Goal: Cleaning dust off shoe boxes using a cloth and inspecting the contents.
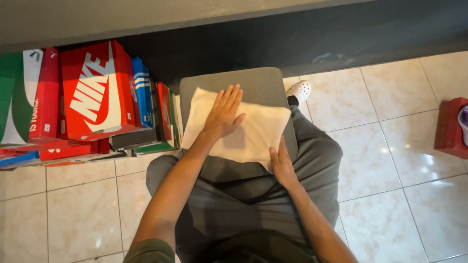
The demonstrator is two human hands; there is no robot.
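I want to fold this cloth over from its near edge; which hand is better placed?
Probably the right hand: its fingers touch the cream cloth's near edge, while the left hand lies flat on its middle.

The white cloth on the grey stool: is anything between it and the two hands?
Nothing visible. The left hand lies flat on the white cloth, and the right hand touches its near edge. The cloth rests on the grey stool.
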